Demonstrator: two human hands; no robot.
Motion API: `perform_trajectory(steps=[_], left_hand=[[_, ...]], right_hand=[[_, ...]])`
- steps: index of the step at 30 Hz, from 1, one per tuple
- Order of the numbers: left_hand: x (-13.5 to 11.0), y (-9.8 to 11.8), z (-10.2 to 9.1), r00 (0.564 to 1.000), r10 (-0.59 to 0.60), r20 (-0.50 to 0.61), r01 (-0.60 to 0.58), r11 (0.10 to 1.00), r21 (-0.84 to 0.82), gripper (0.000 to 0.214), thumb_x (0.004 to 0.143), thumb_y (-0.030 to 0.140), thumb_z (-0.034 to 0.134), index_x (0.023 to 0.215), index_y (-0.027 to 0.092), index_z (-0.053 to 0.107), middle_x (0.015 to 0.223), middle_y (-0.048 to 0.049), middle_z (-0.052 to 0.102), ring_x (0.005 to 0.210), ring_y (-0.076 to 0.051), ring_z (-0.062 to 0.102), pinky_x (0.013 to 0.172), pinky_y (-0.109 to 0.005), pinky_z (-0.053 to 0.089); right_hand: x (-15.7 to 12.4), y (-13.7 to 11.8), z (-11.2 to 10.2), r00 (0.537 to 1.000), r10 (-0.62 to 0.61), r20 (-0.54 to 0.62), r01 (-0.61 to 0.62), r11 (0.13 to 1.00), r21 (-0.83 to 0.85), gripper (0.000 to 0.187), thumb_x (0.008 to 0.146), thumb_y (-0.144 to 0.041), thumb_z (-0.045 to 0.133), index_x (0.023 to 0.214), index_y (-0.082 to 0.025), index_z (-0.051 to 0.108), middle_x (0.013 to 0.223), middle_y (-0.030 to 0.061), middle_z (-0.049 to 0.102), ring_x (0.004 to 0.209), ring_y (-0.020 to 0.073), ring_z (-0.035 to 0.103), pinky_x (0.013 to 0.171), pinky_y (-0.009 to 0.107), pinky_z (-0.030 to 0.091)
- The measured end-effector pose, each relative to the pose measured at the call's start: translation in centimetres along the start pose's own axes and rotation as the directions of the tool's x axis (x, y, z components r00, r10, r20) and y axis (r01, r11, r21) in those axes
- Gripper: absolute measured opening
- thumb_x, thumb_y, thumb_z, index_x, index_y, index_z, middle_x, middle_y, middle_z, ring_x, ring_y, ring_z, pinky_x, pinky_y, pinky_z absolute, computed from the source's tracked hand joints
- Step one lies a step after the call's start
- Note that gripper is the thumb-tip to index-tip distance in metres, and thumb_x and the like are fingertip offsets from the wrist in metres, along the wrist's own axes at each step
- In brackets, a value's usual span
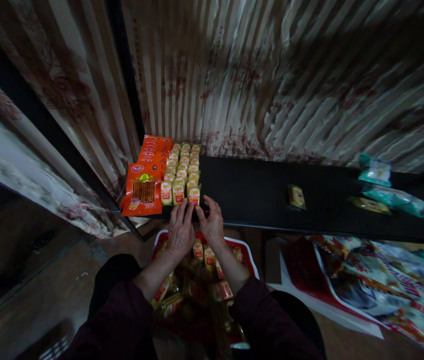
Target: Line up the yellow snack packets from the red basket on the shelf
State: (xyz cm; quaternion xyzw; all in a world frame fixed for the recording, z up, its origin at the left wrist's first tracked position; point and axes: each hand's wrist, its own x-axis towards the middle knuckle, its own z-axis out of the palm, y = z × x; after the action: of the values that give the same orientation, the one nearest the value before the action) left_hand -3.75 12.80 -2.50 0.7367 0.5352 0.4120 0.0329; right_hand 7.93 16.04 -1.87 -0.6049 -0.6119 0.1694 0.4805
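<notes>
Small yellow-wrapped snack packets (182, 170) with red and white labels stand in three columns on a black shelf (249, 185). My left hand (181, 231) reaches to the front of these columns, fingers stretched out, the fingertips at the lower edge of the front right packet (194, 195). From the other side my right hand (212, 222) meets the same packet, its thumb near the bottom edge and its fingers spread apart. Neither hand is wrapped around anything. Below my forearms sits a red basket with a white rim (253, 260), holding many loose packets (209, 257) of the same kind.
Orange snack bags (143, 190) stand in a row left of the columns. Farther right on the shelf lie a single packet (296, 197), another yellow packet (370, 205) and teal bags (395, 199). A second basket (332, 285) with larger bags stands lower right. Striped curtain (234, 90) hangs behind.
</notes>
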Motion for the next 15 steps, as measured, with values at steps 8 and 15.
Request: perform_trajectory(steps=[8,15], left_hand=[[-2.1,1.5,-0.9,0.965,0.197,0.171,-0.156,0.962,-0.224,0.034,0.082,0.006,0.04,0.1,0.017,0.067,0.102,-0.0087,0.067,0.1,-0.02,0.056,0.09,-0.038,0.051],[-5.3,2.4,0.8,0.827,-0.106,0.552,0.2,0.973,-0.113,0.034,0.079,0.005,0.043,0.101,0.015,0.066,0.107,-0.0095,0.067,0.097,-0.019,0.064,0.091,-0.035,0.051]], right_hand=[[-3.3,0.4,-3.6,0.99,-0.008,-0.144,0.007,1.0,-0.003,0.033,0.091,-0.032,0.041,0.115,-0.017,0.058,0.114,0.0119,0.062,0.107,0.0214,0.057,0.098,0.042,0.044],[-7.2,2.5,-6.5,0.999,0.032,-0.034,-0.036,0.993,-0.11,0.031,0.085,-0.025,0.044,0.108,-0.018,0.064,0.117,0.0117,0.063,0.11,0.0224,0.057,0.099,0.044,0.044]])
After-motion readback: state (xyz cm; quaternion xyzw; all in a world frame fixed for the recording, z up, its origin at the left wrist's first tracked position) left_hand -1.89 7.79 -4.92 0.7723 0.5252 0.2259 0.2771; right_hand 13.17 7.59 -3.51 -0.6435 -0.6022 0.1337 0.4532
